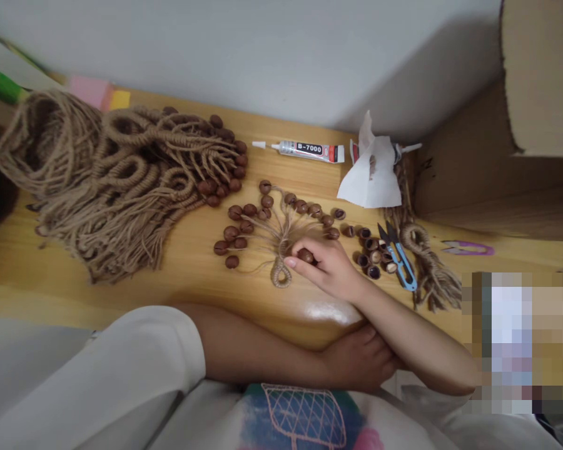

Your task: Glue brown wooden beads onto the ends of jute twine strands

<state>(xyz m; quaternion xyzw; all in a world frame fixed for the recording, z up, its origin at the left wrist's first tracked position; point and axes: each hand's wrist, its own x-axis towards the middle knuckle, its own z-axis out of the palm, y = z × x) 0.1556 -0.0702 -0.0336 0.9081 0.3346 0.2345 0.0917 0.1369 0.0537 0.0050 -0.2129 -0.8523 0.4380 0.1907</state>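
Observation:
My right hand (pixel 326 262) rests on the wooden table (pixel 178 275), fingers curled round a brown nut shell (pixel 305 255). It lies on a jute tassel piece (pixel 281 247) whose cords fan out to several brown nut shells (pixel 244 219). My left hand (pixel 361 359) lies at the table's near edge, tucked under my right forearm, fingers closed with nothing visible in them.
A big heap of finished jute tassels with nuts (pixel 117 175) fills the left. A B-7000 glue tube (pixel 304 150) and crumpled white paper (pixel 373 172) lie at the back. Blue snips (pixel 401 262), loose shell halves (pixel 373 256), another tassel (pixel 426 262), purple snips (pixel 469 249) and a cardboard box (pixel 497 169) are at the right.

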